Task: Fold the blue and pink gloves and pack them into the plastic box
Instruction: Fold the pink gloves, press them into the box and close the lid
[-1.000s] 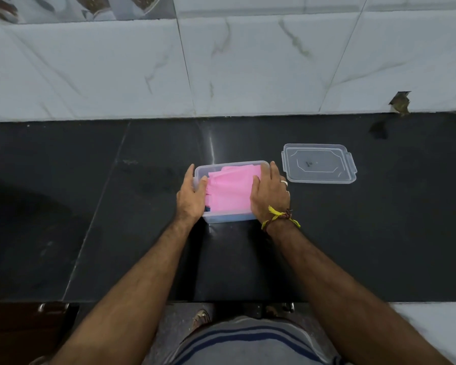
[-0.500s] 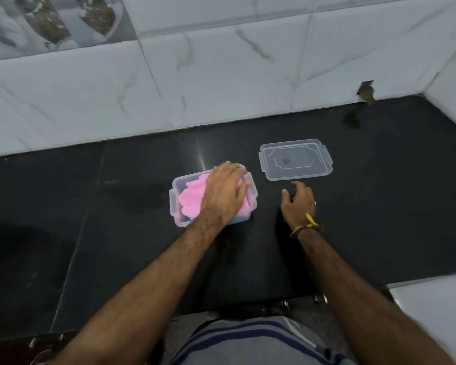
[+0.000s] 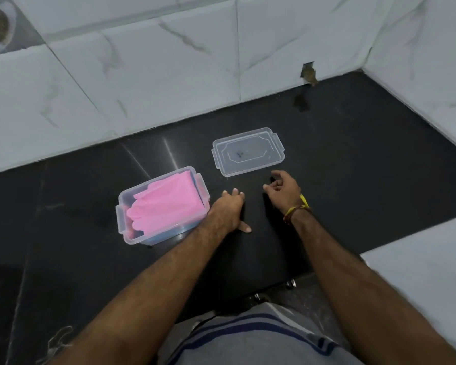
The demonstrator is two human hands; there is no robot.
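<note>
The clear plastic box (image 3: pixel 124 217) stands on the black counter (image 3: pixel 353 167), left of centre. Folded pink gloves (image 3: pixel 166 204) fill its top; a strip of blue glove (image 3: pixel 169 234) shows through the front wall beneath them. The clear lid (image 3: pixel 248 151) lies flat behind and right of the box. My left hand (image 3: pixel 229 209) rests palm down on the counter just right of the box, fingers spread, holding nothing. My right hand (image 3: pixel 284 191) hovers just in front of the lid, fingers loosely curled and apart, empty.
White marble-tiled walls (image 3: pixel 169 75) bound the counter at the back and on the right. A chipped hole (image 3: pixel 308 75) sits at the back wall's base. A white ledge (image 3: pixel 419 272) adjoins the counter's front right. The counter's front edge runs under my forearms.
My left hand lifted off the gloves in the box and came down on the counter to the box's right. My right hand moved forward toward the lid. The view swung right.
</note>
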